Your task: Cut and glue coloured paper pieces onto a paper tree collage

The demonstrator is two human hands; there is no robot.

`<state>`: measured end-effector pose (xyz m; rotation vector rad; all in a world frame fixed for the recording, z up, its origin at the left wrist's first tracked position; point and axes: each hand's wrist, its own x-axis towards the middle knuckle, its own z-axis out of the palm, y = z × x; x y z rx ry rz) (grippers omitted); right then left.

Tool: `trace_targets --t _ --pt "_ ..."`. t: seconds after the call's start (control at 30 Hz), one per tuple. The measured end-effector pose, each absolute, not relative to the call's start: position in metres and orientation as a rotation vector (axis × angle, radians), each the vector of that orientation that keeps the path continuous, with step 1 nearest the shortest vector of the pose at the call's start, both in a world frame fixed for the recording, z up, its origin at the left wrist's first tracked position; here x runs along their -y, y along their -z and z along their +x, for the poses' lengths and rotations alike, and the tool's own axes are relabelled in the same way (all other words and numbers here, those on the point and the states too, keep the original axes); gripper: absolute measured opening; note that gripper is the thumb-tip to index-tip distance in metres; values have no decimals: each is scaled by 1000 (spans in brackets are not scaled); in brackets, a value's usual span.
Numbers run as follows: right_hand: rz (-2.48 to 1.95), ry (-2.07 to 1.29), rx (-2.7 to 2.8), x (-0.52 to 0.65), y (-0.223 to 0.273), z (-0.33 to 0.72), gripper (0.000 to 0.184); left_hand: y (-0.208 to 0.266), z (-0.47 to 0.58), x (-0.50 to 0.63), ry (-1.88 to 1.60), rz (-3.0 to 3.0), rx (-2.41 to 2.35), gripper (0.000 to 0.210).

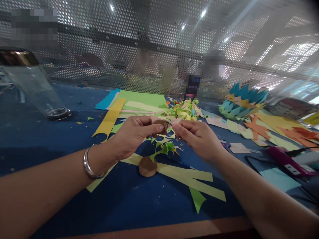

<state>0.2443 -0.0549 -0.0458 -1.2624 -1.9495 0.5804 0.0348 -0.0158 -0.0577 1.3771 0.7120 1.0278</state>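
My left hand pinches a small round brown disc between thumb and fingers. My right hand is closed on a thin dark pointed tool; its tip meets or nearly meets the disc, and most of it is hidden by my fingers. Below my hands a second brown disc lies on pale yellow paper strips. Just above that disc are green and yellow paper scraps. A green paper piece lies partly under the strips.
Behind my hands sit a pile of paper cuttings and green sheets. A glass bottle stands left. To the right are a blue spiky paper piece, orange cutouts and a purple power strip with cables. A perforated metal screen closes the back.
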Motion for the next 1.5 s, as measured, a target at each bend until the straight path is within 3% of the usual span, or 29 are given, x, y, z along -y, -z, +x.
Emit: trace_targets --t 1.5 --pt "-1261 -440 2091 53 46 249 48 56 30 9 -829 1367 -767 9"
